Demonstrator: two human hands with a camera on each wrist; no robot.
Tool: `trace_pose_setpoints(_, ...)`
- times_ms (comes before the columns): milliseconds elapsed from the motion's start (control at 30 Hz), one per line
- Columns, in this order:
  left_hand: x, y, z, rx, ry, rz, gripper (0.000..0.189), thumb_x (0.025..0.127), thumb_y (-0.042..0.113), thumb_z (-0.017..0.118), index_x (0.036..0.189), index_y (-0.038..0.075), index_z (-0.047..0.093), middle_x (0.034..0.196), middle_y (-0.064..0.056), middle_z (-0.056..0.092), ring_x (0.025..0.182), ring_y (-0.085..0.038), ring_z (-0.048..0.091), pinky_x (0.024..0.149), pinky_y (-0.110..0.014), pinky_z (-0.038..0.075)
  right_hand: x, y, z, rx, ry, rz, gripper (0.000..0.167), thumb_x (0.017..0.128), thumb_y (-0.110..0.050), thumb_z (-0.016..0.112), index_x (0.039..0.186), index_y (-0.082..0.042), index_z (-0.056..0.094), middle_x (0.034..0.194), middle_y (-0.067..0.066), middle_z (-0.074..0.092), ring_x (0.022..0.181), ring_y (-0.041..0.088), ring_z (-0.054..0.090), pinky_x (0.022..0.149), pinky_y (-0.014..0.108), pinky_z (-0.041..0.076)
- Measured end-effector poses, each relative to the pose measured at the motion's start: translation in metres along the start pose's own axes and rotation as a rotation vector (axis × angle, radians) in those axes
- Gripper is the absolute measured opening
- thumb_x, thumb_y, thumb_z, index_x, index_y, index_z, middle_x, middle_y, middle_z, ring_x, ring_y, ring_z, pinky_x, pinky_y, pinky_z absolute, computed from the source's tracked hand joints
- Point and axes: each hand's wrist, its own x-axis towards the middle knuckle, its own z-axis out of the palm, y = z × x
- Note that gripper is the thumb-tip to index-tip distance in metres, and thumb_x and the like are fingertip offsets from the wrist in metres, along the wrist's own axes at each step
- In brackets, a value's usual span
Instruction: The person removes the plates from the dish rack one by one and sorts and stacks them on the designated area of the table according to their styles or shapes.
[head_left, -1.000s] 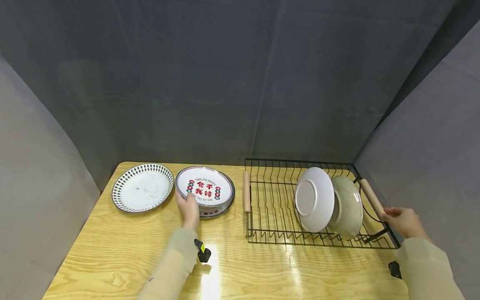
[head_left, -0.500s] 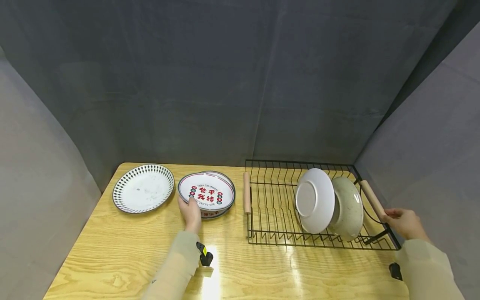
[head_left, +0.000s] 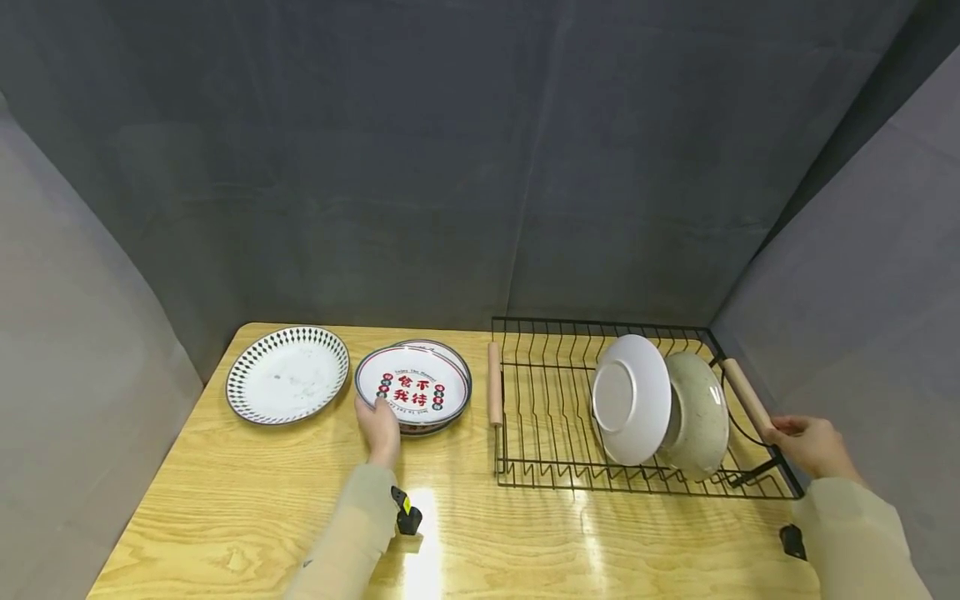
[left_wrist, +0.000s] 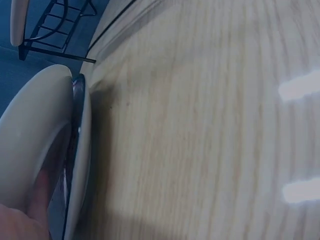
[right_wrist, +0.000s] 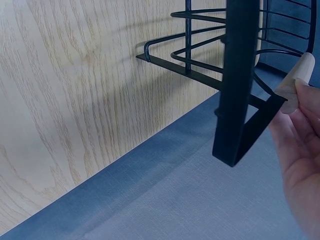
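My left hand (head_left: 381, 431) grips the near-left rim of a white plate (head_left: 414, 385) with red Chinese characters, thumb on top and fingers underneath. The plate sits over a second plate (head_left: 442, 349), whose far rim and front edge peek out. In the left wrist view, the held plate's pale underside (left_wrist: 30, 120) and a fingertip under it show, with the lower plate (left_wrist: 84, 155) close beside. At the far right, my right hand (head_left: 813, 446) pinches the near end of the wooden handle (head_left: 744, 393) of a black wire dish rack (head_left: 600, 322). The right wrist view shows thumb and fingers around that handle (right_wrist: 300, 72).
A white dish (head_left: 632, 400) and a speckled greenish bowl (head_left: 701, 417) stand on edge in the rack's right half. Left of the held plate lies a white plate (head_left: 287, 377) with a black diamond rim. Dark curtains (head_left: 375, 167) enclose the wooden table (head_left: 225, 517).
The held plate has come slightly towards me and down, showing the lower plate's far rim and covering more of its front. My right hand stays on the rack handle.
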Motion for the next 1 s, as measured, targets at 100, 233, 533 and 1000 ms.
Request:
trace_pose_setpoints(100,0.001,-0.002,-0.003,0.068,0.016,0.020,0.055,0.096,0.011,0.031,0.145,-0.001,0.009,0.146,-0.025,0.019,0.134,-0.035,0.020,0.111,-0.041,0.017,-0.002,0.000,-0.001,0.000,0.002,-0.008,0.062,0.089,-0.037,0.056,0.116,0.018,0.047,0.109,0.040,0.048,0.093,0.052,0.048,0.073,0.060,0.041)
trace_pose_setpoints(233,0.003,-0.005,-0.004,0.167,0.054,0.075,0.051,0.095,0.010,0.033,0.141,-0.008,0.018,0.140,-0.030,0.029,0.130,-0.038,0.028,0.109,-0.043,0.023,-0.003,-0.001,-0.001,0.004,0.003,-0.011,0.062,0.089,-0.037,0.056,0.115,0.018,0.047,0.108,0.040,0.049,0.092,0.052,0.048,0.072,0.059,0.042)
trace_pose_setpoints(533,0.006,-0.009,-0.008,0.352,0.156,0.166,0.047,0.089,0.006,0.042,0.130,-0.015,0.033,0.124,-0.032,0.040,0.115,-0.043,0.041,0.103,-0.046,0.031,-0.002,0.000,0.000,0.018,0.005,0.005,0.063,0.088,-0.037,0.057,0.116,0.018,0.047,0.109,0.039,0.049,0.093,0.052,0.047,0.073,0.060,0.041)
trace_pose_setpoints(1000,0.012,-0.013,-0.019,0.455,0.116,0.221,0.032,0.079,-0.006,0.053,0.110,-0.016,0.055,0.107,-0.032,0.054,0.102,-0.043,0.048,0.092,-0.048,0.039,-0.002,-0.003,-0.001,0.010,-0.004,0.005,0.060,0.089,-0.034,0.056,0.116,0.018,0.047,0.109,0.040,0.049,0.093,0.052,0.048,0.072,0.059,0.042)
